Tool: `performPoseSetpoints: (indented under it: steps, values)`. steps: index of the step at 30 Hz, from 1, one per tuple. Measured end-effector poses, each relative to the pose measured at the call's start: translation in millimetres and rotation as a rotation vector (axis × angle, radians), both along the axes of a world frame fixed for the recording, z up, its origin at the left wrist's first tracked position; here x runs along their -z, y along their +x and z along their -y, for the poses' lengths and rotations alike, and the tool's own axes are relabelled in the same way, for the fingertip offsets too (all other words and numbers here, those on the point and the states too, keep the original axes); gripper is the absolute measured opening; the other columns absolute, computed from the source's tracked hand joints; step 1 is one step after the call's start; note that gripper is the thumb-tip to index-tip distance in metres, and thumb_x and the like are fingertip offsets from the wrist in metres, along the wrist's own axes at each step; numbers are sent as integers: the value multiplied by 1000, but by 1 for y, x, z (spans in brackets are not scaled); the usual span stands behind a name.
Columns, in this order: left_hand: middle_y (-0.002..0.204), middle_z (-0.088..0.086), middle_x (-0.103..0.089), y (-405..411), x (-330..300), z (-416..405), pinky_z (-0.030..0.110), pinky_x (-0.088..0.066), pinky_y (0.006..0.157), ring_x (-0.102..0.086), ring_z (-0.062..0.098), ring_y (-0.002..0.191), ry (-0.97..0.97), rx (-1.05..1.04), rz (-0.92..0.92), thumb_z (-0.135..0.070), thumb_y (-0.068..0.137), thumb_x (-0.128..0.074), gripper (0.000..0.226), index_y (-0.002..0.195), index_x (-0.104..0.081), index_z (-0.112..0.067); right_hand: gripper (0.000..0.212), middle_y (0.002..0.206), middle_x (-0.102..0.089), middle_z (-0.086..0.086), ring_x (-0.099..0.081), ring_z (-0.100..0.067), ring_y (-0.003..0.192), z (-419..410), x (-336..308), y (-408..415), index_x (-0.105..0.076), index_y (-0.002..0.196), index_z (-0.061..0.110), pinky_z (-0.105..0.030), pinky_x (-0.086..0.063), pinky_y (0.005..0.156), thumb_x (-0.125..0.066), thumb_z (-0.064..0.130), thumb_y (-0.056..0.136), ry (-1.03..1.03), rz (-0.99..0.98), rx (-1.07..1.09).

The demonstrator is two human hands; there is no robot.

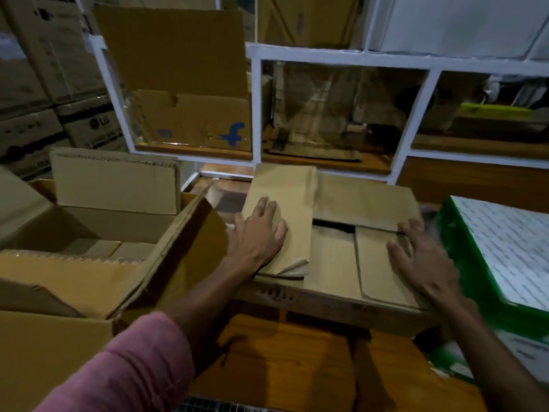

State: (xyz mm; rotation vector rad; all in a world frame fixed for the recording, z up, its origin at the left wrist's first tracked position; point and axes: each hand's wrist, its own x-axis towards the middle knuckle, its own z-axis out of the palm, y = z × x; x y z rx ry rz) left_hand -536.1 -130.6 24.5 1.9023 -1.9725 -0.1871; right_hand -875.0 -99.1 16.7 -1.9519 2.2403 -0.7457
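A brown cardboard box lies on a wooden surface in the middle of the head view, its top flaps folded in. My left hand presses flat with spread fingers on the left flap, which lies over the others. My right hand rests with spread fingers on the right flap, near the box's right edge. A dark gap stays open between the flaps at the centre.
A large open cardboard box stands at the left, its flap leaning toward the middle box. A green and white carton sits at the right. White-framed shelves with cartons stand behind. Wooden table surface lies in front.
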Motion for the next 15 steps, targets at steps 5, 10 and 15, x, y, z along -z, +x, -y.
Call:
performPoseSetpoints:
  steps: [5, 10, 15]
  values:
    - [170, -14, 8, -18, 120, -38, 61, -28, 115, -24, 41, 148, 320, 23, -5, -75, 95, -9, 77, 162, -9, -36, 68, 171, 7, 12, -27, -25, 152, -24, 124, -22, -16, 162, 36, -52, -33, 115, -22, 66, 101, 296, -22, -112]
    - [170, -16, 10, -23, 172, -61, 59, -35, 111, -23, 42, 144, 362, -24, 67, -64, 101, -14, 67, 161, 3, -41, 72, 171, 6, 14, -25, -32, 152, -16, 184, -33, -9, 162, 36, -55, -30, 117, -7, 69, 97, 376, -38, -97]
    - [170, -13, 13, -21, 188, -50, 61, -35, 109, -24, 38, 149, 372, -12, 112, -74, 91, 8, 78, 160, 5, -38, 70, 169, 2, 18, -29, -35, 149, -6, 194, -40, -10, 158, 43, -59, -35, 112, -8, 73, 95, 348, -25, -114]
